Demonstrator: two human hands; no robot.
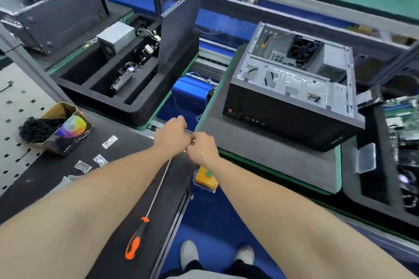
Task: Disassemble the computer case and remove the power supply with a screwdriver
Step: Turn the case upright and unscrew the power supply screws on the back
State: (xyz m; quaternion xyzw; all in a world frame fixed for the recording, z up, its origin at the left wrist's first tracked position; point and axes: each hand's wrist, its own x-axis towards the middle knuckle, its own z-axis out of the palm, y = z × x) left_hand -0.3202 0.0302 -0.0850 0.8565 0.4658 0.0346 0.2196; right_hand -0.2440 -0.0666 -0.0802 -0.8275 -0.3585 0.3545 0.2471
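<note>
The left hand (171, 135) and right hand (202, 150) met at the tip of the screwdriver (136, 239) lying on the bench (127, 140), fingers curled on something too small to tell, seemingly readying the tool; next it needed carrying to the open computer case (292, 88), power supply (333, 61) apparently inside.

— Where is the computer case (292, 88) placed?
— On a pallet (260, 154), right of centre, with its open side turned up. The power supply (332, 61) is seated in its far right corner.
— And to the left?
— A foam tray (127, 102) is set there, across a gap from the pallet. A side panel (181, 25) is stood upright at the tray's right edge. A second case (45, 7) is set behind the tray, at far left.
— What is laid nearer?
— A screwdriver (145, 217) is laid on the bench (127, 142), handle nearest, tip toward the left hand (172, 135) and right hand (201, 149), which are met together before the gap. A box of cable ties (65, 129) is kept at the bench's left.
</note>
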